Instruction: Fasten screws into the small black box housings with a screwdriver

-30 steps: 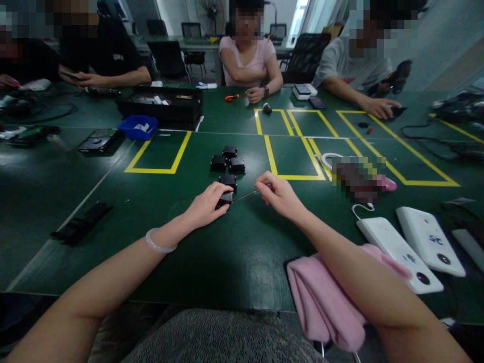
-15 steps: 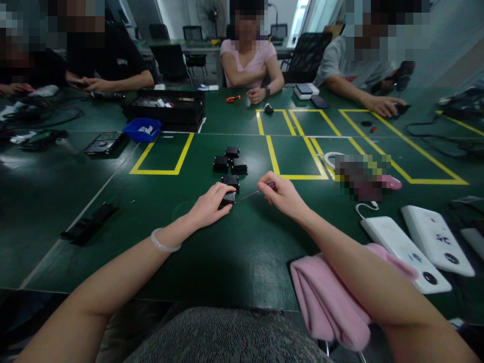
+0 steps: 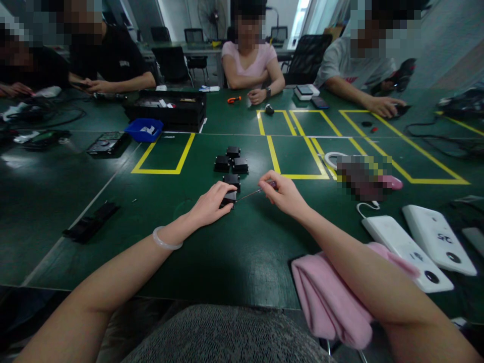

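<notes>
On the green table, my left hand (image 3: 212,202) grips a small black box-shaped part (image 3: 229,198) between thumb and fingers, holding it against the surface. My right hand (image 3: 282,194) is closed around the handle of a screwdriver (image 3: 249,194). Its thin shaft points left, and the tip meets the right side of the held part, near a corner. Just beyond my left fingers sits another black part (image 3: 232,181), close to the held one. Farther back stand several more of the same kind, including a black part (image 3: 233,152) at the far end. My fingers cover much of the held part.
A blue bin (image 3: 144,130) stands before a black case (image 3: 166,108). Black pieces (image 3: 91,222) lie at left. At right are white power banks (image 3: 408,252), a pink cloth (image 3: 328,297) and a cable. Several people sit across the table; orange-handled pliers (image 3: 234,100) lie near one.
Both hands keep the same pose, with the screwdriver tip still at the black part. The whole view has shifted very slightly.
</notes>
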A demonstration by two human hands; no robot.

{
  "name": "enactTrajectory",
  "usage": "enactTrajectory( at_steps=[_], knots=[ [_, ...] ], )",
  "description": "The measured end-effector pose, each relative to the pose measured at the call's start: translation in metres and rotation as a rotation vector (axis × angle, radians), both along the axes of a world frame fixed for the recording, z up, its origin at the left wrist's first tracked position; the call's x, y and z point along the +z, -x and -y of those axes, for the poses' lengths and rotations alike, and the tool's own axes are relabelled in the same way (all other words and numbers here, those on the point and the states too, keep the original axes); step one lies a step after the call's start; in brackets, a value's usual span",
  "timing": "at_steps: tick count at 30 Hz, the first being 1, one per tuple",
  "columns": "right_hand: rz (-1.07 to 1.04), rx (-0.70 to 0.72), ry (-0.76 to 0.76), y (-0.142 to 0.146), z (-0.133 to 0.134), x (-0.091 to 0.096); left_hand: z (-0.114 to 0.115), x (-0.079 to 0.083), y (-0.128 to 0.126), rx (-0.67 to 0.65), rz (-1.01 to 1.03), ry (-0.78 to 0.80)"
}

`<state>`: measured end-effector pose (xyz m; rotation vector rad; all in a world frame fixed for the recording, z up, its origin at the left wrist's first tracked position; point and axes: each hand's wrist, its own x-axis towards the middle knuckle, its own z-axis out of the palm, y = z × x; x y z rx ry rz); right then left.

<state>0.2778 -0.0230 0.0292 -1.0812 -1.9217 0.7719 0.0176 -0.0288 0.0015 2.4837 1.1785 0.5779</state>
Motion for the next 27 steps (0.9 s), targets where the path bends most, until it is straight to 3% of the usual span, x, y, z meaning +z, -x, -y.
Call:
enactTrajectory(
  at_steps=[27],
  knots=[
    [0.009,-0.046,-0.056,0.0009,-0.0024,-0.0025,-0.0004,0.0011,-0.0005,0.016,0.010,0.022]
  ],
)
